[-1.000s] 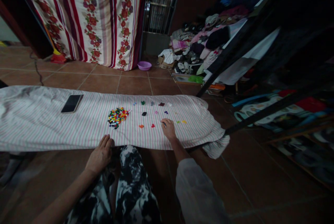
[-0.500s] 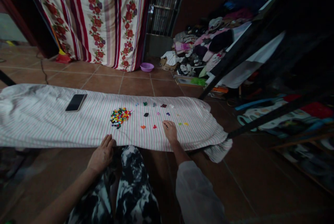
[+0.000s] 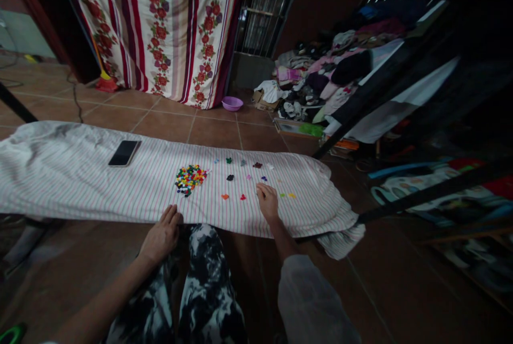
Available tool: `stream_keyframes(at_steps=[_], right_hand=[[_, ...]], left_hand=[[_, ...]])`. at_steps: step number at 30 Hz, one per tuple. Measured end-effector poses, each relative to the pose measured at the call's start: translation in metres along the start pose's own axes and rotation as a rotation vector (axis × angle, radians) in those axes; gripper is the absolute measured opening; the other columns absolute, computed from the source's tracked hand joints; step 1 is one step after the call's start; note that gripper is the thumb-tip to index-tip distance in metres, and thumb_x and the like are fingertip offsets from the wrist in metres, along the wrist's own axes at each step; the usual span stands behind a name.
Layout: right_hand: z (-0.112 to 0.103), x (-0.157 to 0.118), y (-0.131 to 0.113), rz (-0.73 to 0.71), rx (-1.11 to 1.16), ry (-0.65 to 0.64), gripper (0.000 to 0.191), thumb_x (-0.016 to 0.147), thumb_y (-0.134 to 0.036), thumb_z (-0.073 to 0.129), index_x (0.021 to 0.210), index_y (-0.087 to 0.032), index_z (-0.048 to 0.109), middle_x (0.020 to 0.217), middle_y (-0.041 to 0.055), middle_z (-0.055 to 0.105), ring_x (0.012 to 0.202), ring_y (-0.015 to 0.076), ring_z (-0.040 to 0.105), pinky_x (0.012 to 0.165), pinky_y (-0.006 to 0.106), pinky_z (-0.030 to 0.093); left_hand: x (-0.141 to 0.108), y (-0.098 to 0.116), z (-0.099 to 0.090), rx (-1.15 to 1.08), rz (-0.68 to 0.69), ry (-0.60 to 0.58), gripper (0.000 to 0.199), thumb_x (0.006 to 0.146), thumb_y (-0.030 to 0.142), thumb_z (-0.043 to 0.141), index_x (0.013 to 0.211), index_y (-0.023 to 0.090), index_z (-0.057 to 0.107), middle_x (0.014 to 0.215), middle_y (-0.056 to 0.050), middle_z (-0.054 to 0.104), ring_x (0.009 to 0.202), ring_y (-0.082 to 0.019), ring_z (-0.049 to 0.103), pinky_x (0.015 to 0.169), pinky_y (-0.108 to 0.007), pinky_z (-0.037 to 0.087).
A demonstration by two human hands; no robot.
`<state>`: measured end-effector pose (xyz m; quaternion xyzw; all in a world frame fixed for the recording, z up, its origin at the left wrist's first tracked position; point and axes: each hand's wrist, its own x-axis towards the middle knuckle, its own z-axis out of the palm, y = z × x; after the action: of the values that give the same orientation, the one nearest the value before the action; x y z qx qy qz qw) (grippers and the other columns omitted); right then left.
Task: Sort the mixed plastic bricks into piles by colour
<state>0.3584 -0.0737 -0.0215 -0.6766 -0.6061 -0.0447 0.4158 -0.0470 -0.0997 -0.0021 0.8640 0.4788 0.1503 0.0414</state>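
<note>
Nearest to us, our left grip [image 3: 162, 233] lies at the close edge of the cloth-covered desk [image 3: 92, 189], fingers stretched out together, with nothing in them that we can see. To its right, our right grip [image 3: 267, 198] is over the cloth with fingers curled and tips drawn close together; we cannot tell whether they pinch a piece. Half a second ago a small dark spot showed at those tips. Now we do not see it, and the tips have shifted slightly away from us. For the work in hand, we judge, that leaves it open whether a piece was let go or is merely hidden; no group looks larger to us.

Just left of the right grip are the red pieces [image 3: 242, 197], then the orange pieces [image 3: 225, 196]; to its right, the yellow pieces [image 3: 292, 195]. Just beyond its tips sit the dark-blue pieces [image 3: 263, 178]. Well to its left we see the mixed pile [image 3: 191, 178], and beyond that, farther left, the phone [image 3: 124, 153]. Past the desk, on the floor [image 3: 212, 129], stands a purple basin [image 3: 232, 103].
</note>
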Motion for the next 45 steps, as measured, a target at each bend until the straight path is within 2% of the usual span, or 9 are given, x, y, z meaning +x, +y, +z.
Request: stream_keyframes(at_steps=[9,18,24,29,39,45], right_hand=[[0.026,0.028,-0.042,-0.047,0.021,-0.032,0.032,0.091,-0.027,0.042,0.102,-0.018,0.071,0.108,0.0096,0.071,0.103,0.0222,0.059,0.097,0.040,0.043],[0.056,0.042,-0.070,-0.026,0.010,-0.176,0.029,0.087,-0.021,0.046,0.102,-0.019,0.071,0.110,0.0102,0.070,0.107,0.0241,0.058,0.096,0.041,0.044],[0.077,0.048,-0.093,-0.070,0.040,-0.306,0.029,0.087,-0.017,0.048,0.104,-0.021,0.072,0.106,0.0074,0.071,0.101,0.0214,0.061,0.094,0.036,0.045],[0.101,0.053,-0.113,-0.094,0.061,-0.384,0.031,0.086,-0.013,0.047,0.104,-0.021,0.071,0.105,0.0072,0.071,0.098,0.0188,0.064,0.091,0.032,0.048],[0.137,0.074,-0.120,-0.027,-0.015,-0.428,0.036,0.080,-0.004,0.048,0.103,-0.020,0.071,0.101,0.0080,0.069,0.097,0.0199,0.062,0.091,0.031,0.046],[0.153,0.074,-0.120,0.012,-0.058,-0.418,0.035,0.079,-0.005,0.048,0.101,-0.019,0.071,0.095,0.0091,0.067,0.091,0.0202,0.062,0.084,0.029,0.046]], left_hand=[[0.000,0.000,0.003,-0.003,0.007,0.008,0.032,0.086,0.013,0.040,0.112,0.012,0.058,0.138,-0.021,0.050,0.137,-0.028,0.039,0.108,-0.044,0.042],[0.002,0.001,0.000,0.017,0.004,0.063,0.031,0.085,0.013,0.043,0.110,0.013,0.061,0.134,-0.019,0.055,0.131,-0.029,0.047,0.109,-0.049,0.041],[0.002,0.002,0.005,-0.037,-0.028,0.071,0.032,0.081,0.009,0.044,0.107,0.017,0.060,0.137,-0.015,0.054,0.136,-0.026,0.041,0.109,-0.045,0.042],[0.002,0.003,0.004,-0.027,-0.036,0.050,0.031,0.081,0.008,0.043,0.107,0.015,0.059,0.137,-0.016,0.054,0.137,-0.027,0.040,0.110,-0.043,0.042],[0.004,0.004,0.001,-0.046,-0.050,0.041,0.032,0.079,0.007,0.045,0.107,0.015,0.059,0.139,-0.017,0.053,0.138,-0.028,0.040,0.109,-0.045,0.043],[0.005,0.006,-0.002,-0.033,-0.051,0.038,0.031,0.080,0.007,0.044,0.107,0.015,0.059,0.138,-0.016,0.054,0.137,-0.028,0.040,0.110,-0.044,0.042]])
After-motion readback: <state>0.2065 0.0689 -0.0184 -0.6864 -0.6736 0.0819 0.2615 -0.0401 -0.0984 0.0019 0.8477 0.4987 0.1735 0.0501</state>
